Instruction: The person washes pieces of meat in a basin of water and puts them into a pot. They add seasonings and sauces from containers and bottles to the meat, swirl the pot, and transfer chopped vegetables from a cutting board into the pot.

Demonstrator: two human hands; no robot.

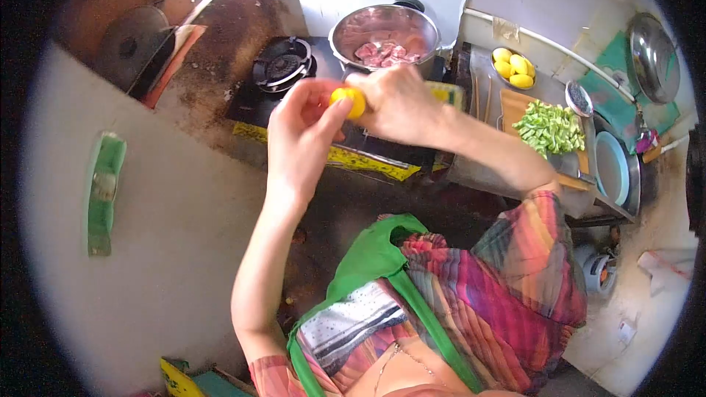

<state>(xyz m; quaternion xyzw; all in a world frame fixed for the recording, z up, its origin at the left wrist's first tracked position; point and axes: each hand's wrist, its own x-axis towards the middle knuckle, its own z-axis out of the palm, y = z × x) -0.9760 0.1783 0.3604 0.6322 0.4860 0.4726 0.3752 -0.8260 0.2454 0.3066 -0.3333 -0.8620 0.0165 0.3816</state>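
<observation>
Pinching a yellow item [348, 103], the left hand [303, 121] has narrowly parted fingers, beside the curled right hand [401, 106].

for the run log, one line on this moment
left hand: fingers on yellow object | right hand: close beside | pot: meat inside | board: chopped greens

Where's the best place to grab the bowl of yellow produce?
I'd take the bowl by its left rim, coming from above left, fingers outside, thumb inside. The round rim borders the yellow produce, no handle shows, and the cutting board crowds the near side.
</observation>
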